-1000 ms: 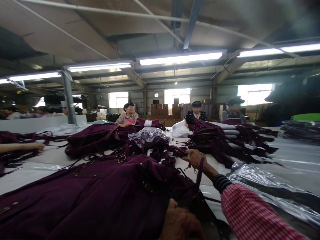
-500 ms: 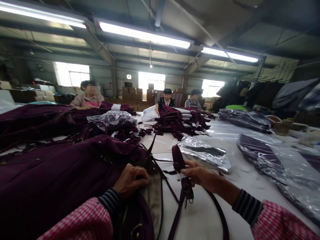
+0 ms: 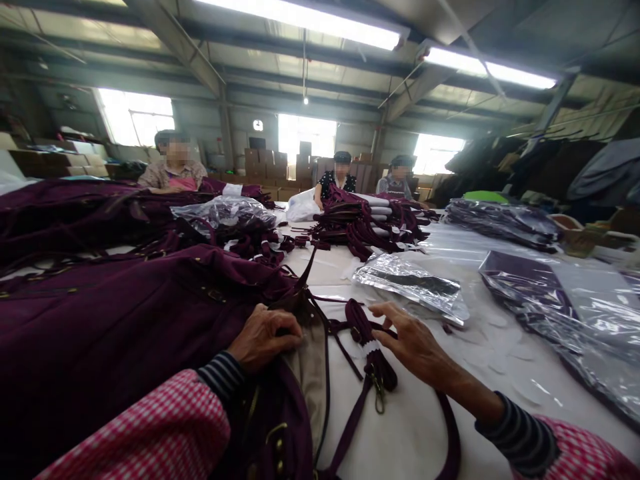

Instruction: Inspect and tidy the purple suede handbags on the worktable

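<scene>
A large purple bag (image 3: 150, 320) lies across the left of the table, its beige lining (image 3: 311, 363) showing at the open edge. My left hand (image 3: 265, 339) rests at that edge with its fingers curled round the fabric. On the white tabletop beside the bag lies a folded purple strap (image 3: 383, 371), bound by a white band and fitted with a metal clip (image 3: 379, 400). Just right of the strap, my right hand (image 3: 417, 345) hovers with fingers apart and nothing in it. A purple handle (image 3: 453, 433) curves below my right forearm.
Beyond the strap lies a clear plastic packet (image 3: 413, 283). Purple goods in plastic (image 3: 530, 287) spread along the right. Piled purple bags (image 3: 370, 217) stand mid-table, with a plastic-wrapped bundle (image 3: 225, 213) to their left. Several people (image 3: 173, 167) sit across the table.
My right hand has let go of the bound strap, which now lies on the table. The left hand stays at the bag's edge. The view has tilted downward.
</scene>
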Tool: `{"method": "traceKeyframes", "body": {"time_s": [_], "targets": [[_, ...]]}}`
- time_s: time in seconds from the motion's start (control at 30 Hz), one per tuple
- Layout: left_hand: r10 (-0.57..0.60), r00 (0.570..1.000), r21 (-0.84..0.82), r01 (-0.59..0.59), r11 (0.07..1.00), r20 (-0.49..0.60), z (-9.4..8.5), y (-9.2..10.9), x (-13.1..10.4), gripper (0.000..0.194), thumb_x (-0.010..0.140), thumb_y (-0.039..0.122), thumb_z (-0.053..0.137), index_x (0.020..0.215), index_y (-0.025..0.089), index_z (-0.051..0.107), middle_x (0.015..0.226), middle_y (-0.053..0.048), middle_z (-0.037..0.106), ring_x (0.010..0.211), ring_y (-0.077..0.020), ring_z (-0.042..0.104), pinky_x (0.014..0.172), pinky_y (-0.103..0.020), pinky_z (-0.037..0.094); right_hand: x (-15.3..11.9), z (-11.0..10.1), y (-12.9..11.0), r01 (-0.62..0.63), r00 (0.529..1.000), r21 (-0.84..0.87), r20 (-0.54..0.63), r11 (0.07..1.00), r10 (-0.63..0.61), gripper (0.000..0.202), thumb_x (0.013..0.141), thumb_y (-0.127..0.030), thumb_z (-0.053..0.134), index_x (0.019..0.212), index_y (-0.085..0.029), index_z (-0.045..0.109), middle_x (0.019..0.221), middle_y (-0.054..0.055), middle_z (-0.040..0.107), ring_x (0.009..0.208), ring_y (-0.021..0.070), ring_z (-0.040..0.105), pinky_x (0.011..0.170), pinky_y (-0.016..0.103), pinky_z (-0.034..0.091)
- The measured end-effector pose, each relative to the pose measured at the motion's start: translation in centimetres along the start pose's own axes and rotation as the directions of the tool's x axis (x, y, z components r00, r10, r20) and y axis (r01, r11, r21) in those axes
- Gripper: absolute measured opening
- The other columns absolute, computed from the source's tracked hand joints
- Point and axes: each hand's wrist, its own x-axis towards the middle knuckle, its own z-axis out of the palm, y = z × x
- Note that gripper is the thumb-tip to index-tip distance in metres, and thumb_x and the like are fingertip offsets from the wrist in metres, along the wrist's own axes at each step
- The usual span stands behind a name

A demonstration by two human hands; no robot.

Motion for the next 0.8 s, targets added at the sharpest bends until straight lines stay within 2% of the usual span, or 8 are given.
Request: {"method": "traceKeyframes", "body": {"time_s": [0.07, 0.17, 0.3, 0.43, 0.5, 0.57, 0.67, 0.8], "targets": [[-0.003, 1.0, 0.004, 0.003, 1.0, -0.002, 0.0, 0.1, 0.0, 0.021, 0.086, 0.04, 0.063, 0.083, 0.024, 0.076, 0.093, 0.001, 0.078, 0.093, -0.022, 0.066, 0.097, -0.038, 0.032, 0.2, -0.3, -0.8, 0.138, 0.99, -0.04, 0.011, 0.99, -0.137, 0.027, 0.092, -0.019, 0.058, 0.117, -0.025, 0.062, 0.12, 0.005, 0.061, 0.104, 0.0204, 0.061, 0.09, 0.036, 0.048], [0.001, 1.0, 0.014, -0.002, 1.0, 0.005, -0.1, 0.4, 0.0, 0.021, 0.087, 0.039, 0.061, 0.084, 0.024, 0.075, 0.093, 0.001, 0.078, 0.093, -0.0226, 0.066, 0.096, -0.039, 0.032, 1.3, -0.1, -2.1, 0.321, 0.944, -0.102, 0.114, 0.941, -0.31, 0.037, 0.091, -0.005, 0.05, 0.117, -0.025, 0.066, 0.125, 0.006, 0.06, 0.116, 0.0201, 0.056, 0.099, 0.034, 0.045], [-0.011, 1.0, 0.028, 0.011, 1.0, 0.013, -0.1, 0.4, 0.0, 0.02, 0.086, 0.039, 0.063, 0.084, 0.024, 0.075, 0.094, 0.002, 0.078, 0.094, -0.0232, 0.066, 0.097, -0.04, 0.03, 2.7, -0.3, -3.2, 0.448, 0.874, -0.157, 0.284, 0.88, -0.394, 0.046, 0.09, 0.002, 0.042, 0.113, -0.024, 0.071, 0.122, 0.006, 0.062, 0.112, 0.0201, 0.056, 0.098, 0.034, 0.045], [-0.017, 1.0, 0.029, 0.016, 0.999, 0.022, -0.2, 0.3, -0.1, 0.019, 0.087, 0.04, 0.063, 0.085, 0.025, 0.076, 0.096, 0.002, 0.077, 0.096, -0.0233, 0.066, 0.096, -0.039, 0.028, 1.6, -2.3, -3.9, 0.408, 0.855, 0.022, 0.341, 0.913, -0.391, 0.044, 0.084, 0.001, 0.051, 0.116, -0.024, 0.068, 0.123, 0.005, 0.062, 0.114, 0.0196, 0.056, 0.101, 0.033, 0.043], [-0.014, 0.999, 0.033, 0.013, 0.999, 0.034, -0.2, 0.3, 0.0, 0.018, 0.087, 0.039, 0.064, 0.085, 0.025, 0.076, 0.095, 0.003, 0.077, 0.094, -0.0228, 0.066, 0.095, -0.039, 0.027, 0.3, -3.3, -4.0, 0.353, 0.83, 0.098, 0.426, 0.93, -0.36, 0.049, 0.079, 0.002, 0.053, 0.116, -0.027, 0.068, 0.124, 0.003, 0.061, 0.115, 0.0187, 0.056, 0.101, 0.032, 0.043], [-0.015, 0.999, 0.035, 0.014, 0.999, 0.041, -0.2, 0.3, 0.0, 0.018, 0.086, 0.039, 0.065, 0.083, 0.025, 0.075, 0.093, 0.003, 0.077, 0.092, -0.0224, 0.066, 0.094, -0.039, 0.027, -0.9, -3.7, -4.0, 0.326, 0.803, 0.102, 0.495, 0.94, -0.332, 0.052, 0.076, 0.004, 0.054, 0.114, -0.029, 0.068, 0.123, 0.001, 0.061, 0.115, 0.0187, 0.054, 0.101, 0.032, 0.042], [-0.017, 0.999, 0.04, 0.015, 0.999, 0.037, -0.2, 0.4, 0.1, 0.017, 0.085, 0.038, 0.066, 0.082, 0.024, 0.075, 0.092, 0.002, 0.077, 0.09, -0.0219, 0.065, 0.094, -0.039, 0.026, -2.2, -2.8, -3.8, 0.364, 0.814, 0.014, 0.481, 0.931, -0.325, 0.043, 0.079, 0.002, 0.059, 0.108, -0.029, 0.069, 0.118, 0.001, 0.063, 0.113, 0.0208, 0.053, 0.099, 0.034, 0.042], [-0.01, 1.0, 0.049, 0.009, 0.999, 0.022, -0.1, 0.4, 0.0, 0.016, 0.086, 0.036, 0.066, 0.082, 0.024, 0.076, 0.091, 0.002, 0.077, 0.088, -0.0207, 0.065, 0.092, -0.038, 0.026, -2.1, -1.2, -3.8, 0.408, 0.828, -0.063, 0.447, 0.911, -0.339, 0.014, 0.091, -0.013, 0.064, 0.092, -0.025, 0.07, 0.101, 0.002, 0.067, 0.101, 0.0205, 0.054, 0.088, 0.032, 0.042]]}}
